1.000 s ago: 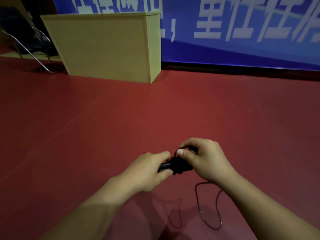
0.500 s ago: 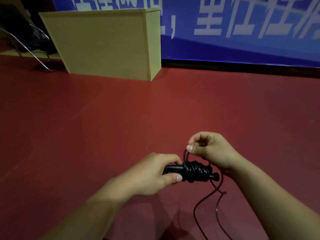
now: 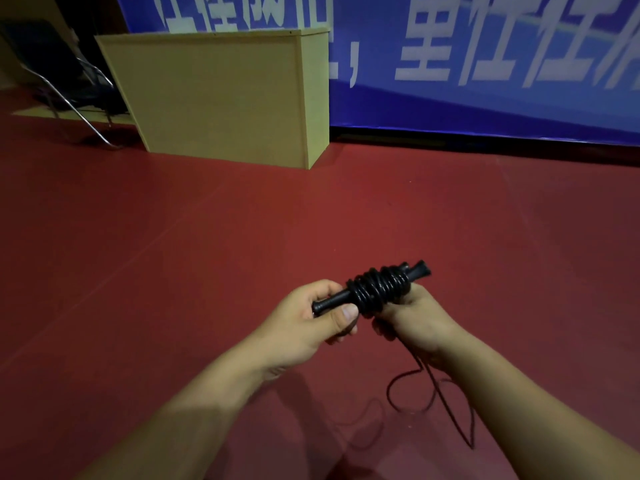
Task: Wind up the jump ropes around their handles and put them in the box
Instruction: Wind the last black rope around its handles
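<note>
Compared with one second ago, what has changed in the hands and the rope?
The right hand moved from above the handles to beneath them, bringing the rope around. More coils show, and the bundle tilts up to the right. The left hand still grips its end.

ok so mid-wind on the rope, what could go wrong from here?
1. The coil is bunched at the middle of the handles; if the left hand's grip eases, turns may slide off toward the flared end.
2. A loose tail hangs from the right hand in loops; it could tangle before winding on.
3. The box stands well away, so the bundle may unravel on the carry.
</note>
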`<state>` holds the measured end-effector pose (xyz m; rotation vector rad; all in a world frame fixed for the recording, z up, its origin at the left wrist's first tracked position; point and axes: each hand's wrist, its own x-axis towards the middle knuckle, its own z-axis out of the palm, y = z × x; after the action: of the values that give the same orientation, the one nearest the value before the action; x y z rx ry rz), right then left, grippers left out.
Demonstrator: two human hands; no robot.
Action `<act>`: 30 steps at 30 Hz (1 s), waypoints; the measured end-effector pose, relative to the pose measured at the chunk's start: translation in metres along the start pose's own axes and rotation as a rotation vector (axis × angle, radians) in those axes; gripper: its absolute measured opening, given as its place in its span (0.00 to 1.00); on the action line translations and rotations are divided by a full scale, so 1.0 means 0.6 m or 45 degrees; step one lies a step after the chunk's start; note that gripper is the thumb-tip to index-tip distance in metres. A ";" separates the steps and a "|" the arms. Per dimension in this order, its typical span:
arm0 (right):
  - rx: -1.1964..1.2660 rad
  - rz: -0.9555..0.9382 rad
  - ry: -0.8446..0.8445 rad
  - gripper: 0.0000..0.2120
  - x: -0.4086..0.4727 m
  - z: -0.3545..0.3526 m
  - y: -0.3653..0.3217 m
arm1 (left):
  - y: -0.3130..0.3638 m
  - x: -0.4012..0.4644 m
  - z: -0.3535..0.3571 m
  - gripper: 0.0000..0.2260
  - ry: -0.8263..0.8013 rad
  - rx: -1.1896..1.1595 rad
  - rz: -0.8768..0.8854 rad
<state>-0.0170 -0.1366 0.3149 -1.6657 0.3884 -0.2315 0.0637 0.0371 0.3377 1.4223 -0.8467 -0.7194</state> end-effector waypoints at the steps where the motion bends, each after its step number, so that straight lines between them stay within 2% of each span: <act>1: -0.026 0.005 -0.005 0.11 -0.001 0.007 0.000 | -0.002 0.001 -0.001 0.10 0.032 -0.008 -0.004; 8: -0.147 -0.007 -0.094 0.10 -0.011 0.025 -0.003 | -0.006 0.009 -0.012 0.09 0.235 -0.055 -0.077; 13: -0.399 -0.074 -0.135 0.05 -0.012 0.027 0.004 | -0.018 0.019 -0.019 0.03 0.437 0.046 -0.122; 18: -0.485 -0.041 -0.126 0.05 -0.012 0.029 0.002 | -0.033 0.024 -0.032 0.06 0.609 0.228 -0.138; 21: -0.516 0.029 -0.152 0.08 -0.015 0.027 -0.003 | -0.041 0.026 -0.045 0.09 0.663 0.337 -0.207; 25: -0.587 0.085 -0.145 0.16 -0.018 0.020 -0.007 | -0.050 0.025 -0.055 0.07 0.680 0.707 -0.282; 30: -0.642 0.063 -0.087 0.22 -0.020 0.014 -0.011 | -0.047 0.027 -0.062 0.06 0.667 0.860 -0.265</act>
<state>-0.0243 -0.1234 0.3209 -2.1485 0.4612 -0.0376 0.1055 0.0422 0.3122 2.2019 -0.5409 -0.1710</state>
